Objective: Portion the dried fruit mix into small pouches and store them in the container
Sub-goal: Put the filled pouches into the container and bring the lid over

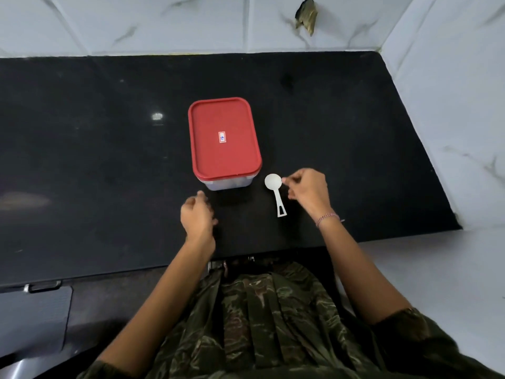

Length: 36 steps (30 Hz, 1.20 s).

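I see the red-lidded container [224, 140] mid-counter [95, 160]; its small sticker [222, 137] is unreadable. Left hand [198, 214] hangs loosely curled, empty. Right hand [308, 191] has curled fingers [285, 181] at the white scoop [273, 182]; grip unclear.

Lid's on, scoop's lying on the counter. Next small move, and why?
Probably the left hand reaches to the red lid and pries it off. The container is closed, and that hand holds nothing and sits just in front of it. The right hand is at the white scoop; whether it holds it is unclear. No pouches or fruit show.
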Each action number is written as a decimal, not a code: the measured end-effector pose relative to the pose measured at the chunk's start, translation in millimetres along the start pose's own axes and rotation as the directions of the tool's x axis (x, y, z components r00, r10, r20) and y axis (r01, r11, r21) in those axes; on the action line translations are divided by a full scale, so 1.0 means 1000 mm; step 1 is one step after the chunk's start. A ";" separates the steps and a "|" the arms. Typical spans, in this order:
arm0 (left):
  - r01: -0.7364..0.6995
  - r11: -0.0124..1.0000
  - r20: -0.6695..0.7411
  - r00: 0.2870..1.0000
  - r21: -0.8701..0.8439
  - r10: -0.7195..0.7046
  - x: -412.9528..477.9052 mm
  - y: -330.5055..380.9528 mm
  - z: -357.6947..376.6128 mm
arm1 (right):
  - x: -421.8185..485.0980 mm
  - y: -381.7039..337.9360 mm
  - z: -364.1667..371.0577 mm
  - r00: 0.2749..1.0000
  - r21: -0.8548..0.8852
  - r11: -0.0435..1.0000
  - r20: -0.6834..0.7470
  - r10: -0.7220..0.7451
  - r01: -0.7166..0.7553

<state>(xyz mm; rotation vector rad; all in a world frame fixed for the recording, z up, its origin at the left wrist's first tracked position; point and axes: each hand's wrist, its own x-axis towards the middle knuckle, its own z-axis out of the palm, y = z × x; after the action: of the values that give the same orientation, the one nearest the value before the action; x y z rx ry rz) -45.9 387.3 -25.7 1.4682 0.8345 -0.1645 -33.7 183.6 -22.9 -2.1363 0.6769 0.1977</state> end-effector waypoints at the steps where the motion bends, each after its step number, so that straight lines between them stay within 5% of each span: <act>1: -0.020 0.999 0.060 0.998 0.046 0.017 -0.010 -0.009 0.004 | -0.004 0.006 0.002 1.000 -0.040 0.999 -0.002 -0.006 0.006; 6: -0.199 0.934 0.352 0.932 0.297 0.087 -0.039 -0.033 0.039 | -0.015 0.019 0.008 0.997 -0.205 0.976 0.047 -0.061 0.070; 14: -0.320 0.807 0.450 0.890 0.496 0.077 -0.042 -0.043 0.074 | -0.010 0.024 0.010 0.994 -0.138 0.987 0.079 -0.077 0.087; 23: -0.254 0.902 0.440 0.894 0.348 0.082 -0.042 -0.026 0.104 | 0.019 0.008 0.001 0.999 0.054 0.998 0.029 -0.035 0.034; 36: 0.001 0.996 0.377 0.926 0.084 -0.033 -0.022 -0.009 0.135 | 0.059 -0.010 0.005 0.998 0.063 0.996 -0.013 -0.069 0.069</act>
<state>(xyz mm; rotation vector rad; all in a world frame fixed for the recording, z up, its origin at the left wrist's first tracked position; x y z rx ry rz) -14.1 254.5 -35.3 1.4450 0.5298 -0.4853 21.5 168.9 -41.0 -2.0977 0.6068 0.1260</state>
